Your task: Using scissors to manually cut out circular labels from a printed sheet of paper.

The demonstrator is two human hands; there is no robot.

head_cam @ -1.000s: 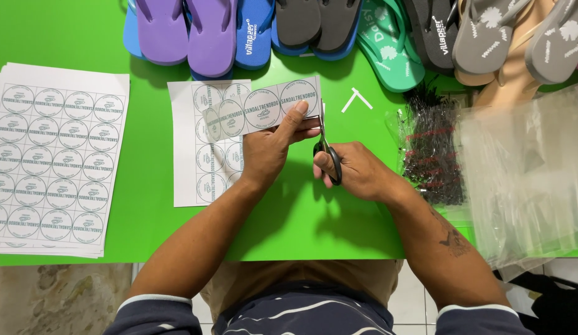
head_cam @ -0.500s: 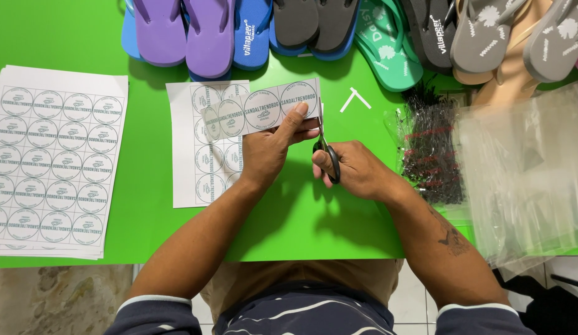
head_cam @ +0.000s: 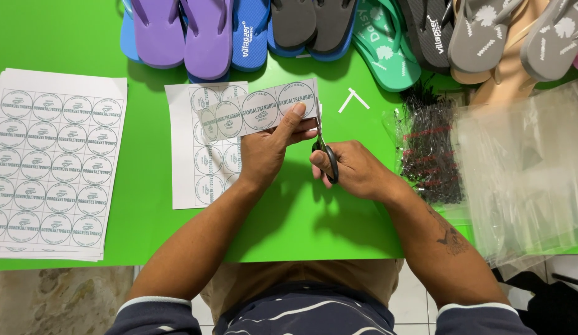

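Label strip (head_cam: 258, 110) lies crosswise (scissors (head_cam: 327, 158) upright).

A: Left hand (head_cam: 267, 152)?
B: Pinches a paper strip of round labels (head_cam: 261, 110), held above a partly cut label sheet (head_cam: 183, 155) on the green tabletop (head_cam: 301, 217).

A: Right hand (head_cam: 354, 170)?
B: Grips black-handled scissors (head_cam: 326, 155), blades at the strip's right end.

A: Surroundings?
B: Stack of uncut label sheets (head_cam: 50, 161) left; flip-flops (head_cam: 208, 34) along far edge; clear plastic bags (head_cam: 525, 167) right.

One head-worn camera looks steeply down, close above the green table (head_cam: 301, 229).
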